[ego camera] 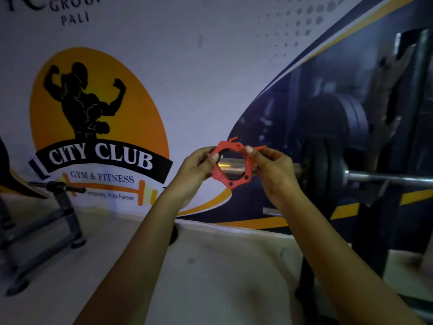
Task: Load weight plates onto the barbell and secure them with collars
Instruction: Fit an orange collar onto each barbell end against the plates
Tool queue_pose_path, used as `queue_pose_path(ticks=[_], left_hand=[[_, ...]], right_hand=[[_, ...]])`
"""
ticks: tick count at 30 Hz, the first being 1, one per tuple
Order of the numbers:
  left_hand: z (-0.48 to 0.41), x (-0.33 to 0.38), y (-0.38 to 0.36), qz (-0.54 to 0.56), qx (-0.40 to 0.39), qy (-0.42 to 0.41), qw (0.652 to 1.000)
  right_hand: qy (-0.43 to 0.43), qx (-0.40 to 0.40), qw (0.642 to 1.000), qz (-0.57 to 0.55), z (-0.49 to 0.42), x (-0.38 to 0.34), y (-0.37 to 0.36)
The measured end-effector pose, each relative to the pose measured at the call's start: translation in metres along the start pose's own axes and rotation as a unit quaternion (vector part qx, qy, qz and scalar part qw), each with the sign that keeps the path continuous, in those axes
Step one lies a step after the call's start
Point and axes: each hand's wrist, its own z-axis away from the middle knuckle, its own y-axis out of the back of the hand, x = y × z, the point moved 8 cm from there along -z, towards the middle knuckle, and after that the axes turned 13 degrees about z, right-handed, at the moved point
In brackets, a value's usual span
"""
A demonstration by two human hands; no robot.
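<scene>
Both of my hands are pinched onto one red collar (230,166), which I hold up at the bare tip of the barbell (386,177). My left hand (194,171) grips the collar's left rim, thumb on the front face and fingers curled behind. My right hand (273,168) grips the right rim near the hinge, thumb tip pressed on the ring just under the lever, which sticks out to the right. Through the collar's hole I see the shiny sleeve end of the bar, so the ring sits at or just over that end; how far on it is, I cannot tell.

Just right of my right hand, dark weight plates (328,170) already sit on the sleeve, and the bar shaft runs on to the right edge. A dark rack upright (419,95) rises behind them with more plates (344,118) stored higher up. Behind the collar is a wall banner (100,127) reading CITY CLUB GYM & FITNESS. A metal bench frame (58,219) stands on the floor at the left, well apart.

Both forearms reach up from the lower edge, converging at the collar, wrists slightly bent inward.
</scene>
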Motion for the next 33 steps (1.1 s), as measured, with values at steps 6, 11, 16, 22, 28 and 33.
queue_pose_path(ticks=[6, 11, 16, 22, 28, 33], left_hand=[[0.003, -0.021, 0.119, 0.042, 0.024, 0.048, 0.998], [0.002, -0.043, 0.186, 0.079, 0.056, 0.084, 0.992], [-0.014, -0.070, 0.232, 0.127, 0.058, 0.117, 0.983], [-0.077, -0.108, 0.272, 0.143, 0.017, 0.148, 0.978], [-0.156, -0.139, 0.285, 0.191, -0.031, 0.179, 0.965], [-0.213, -0.165, 0.281, 0.241, -0.095, 0.192, 0.947]], right_hand=[[-0.033, 0.014, 0.999, 0.016, 0.012, 0.023, -0.118], [-0.058, 0.012, 0.997, 0.058, 0.012, 0.044, -0.182], [-0.060, -0.007, 0.997, 0.052, -0.005, 0.077, -0.233], [-0.056, 0.048, 0.996, 0.044, -0.055, 0.115, -0.268], [-0.051, 0.113, 0.991, 0.044, -0.123, 0.139, -0.282], [-0.046, 0.175, 0.981, 0.067, -0.165, 0.152, -0.278]])
